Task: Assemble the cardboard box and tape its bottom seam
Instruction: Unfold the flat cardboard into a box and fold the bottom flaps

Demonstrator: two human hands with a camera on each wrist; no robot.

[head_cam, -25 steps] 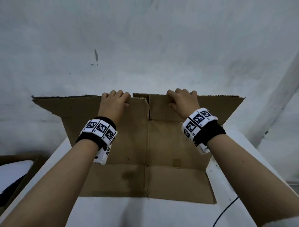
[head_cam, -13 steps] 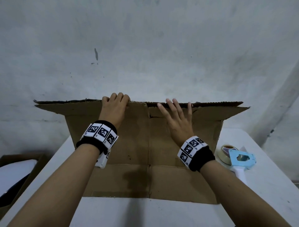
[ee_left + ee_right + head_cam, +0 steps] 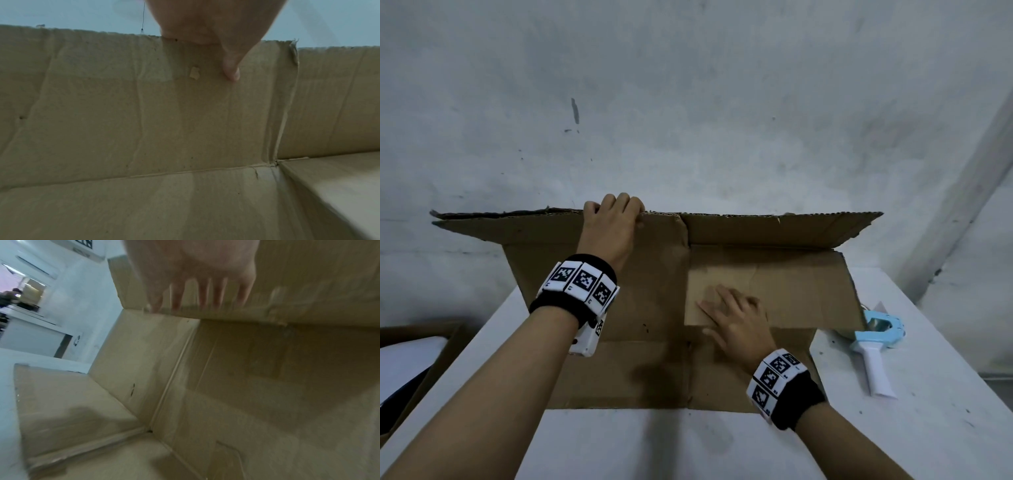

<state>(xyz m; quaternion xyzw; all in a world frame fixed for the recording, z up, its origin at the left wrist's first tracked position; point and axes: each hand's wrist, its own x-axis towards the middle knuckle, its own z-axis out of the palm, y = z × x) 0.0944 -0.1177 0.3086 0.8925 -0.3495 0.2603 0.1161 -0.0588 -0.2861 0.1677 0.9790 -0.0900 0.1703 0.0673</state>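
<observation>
A flattened brown cardboard box (image 3: pixel 647 291) stands half raised on the white table (image 3: pixel 928 428), its top flaps spread left and right. My left hand (image 3: pixel 616 219) grips the box's upper edge, fingers curled over the far side. In the left wrist view the thumb (image 3: pixel 230 65) presses the near face of the cardboard (image 3: pixel 123 113). My right hand (image 3: pixel 732 318) lies flat, fingers spread, on the lighter right panel. In the blurred right wrist view its straight fingers (image 3: pixel 205 293) reach a flap edge of the box (image 3: pixel 246 369). A light blue tape dispenser (image 3: pixel 876 339) lies right of the box.
A grey wall stands close behind the table. Lower at the left sits another open carton (image 3: pixel 414 349) with something white inside. Bare tabletop shows in front of the box and around the dispenser.
My right hand let go of the top edge, opened, and slid down onto the right panel. The left hand kept its grip on the edge. The tape dispenser came into view.
</observation>
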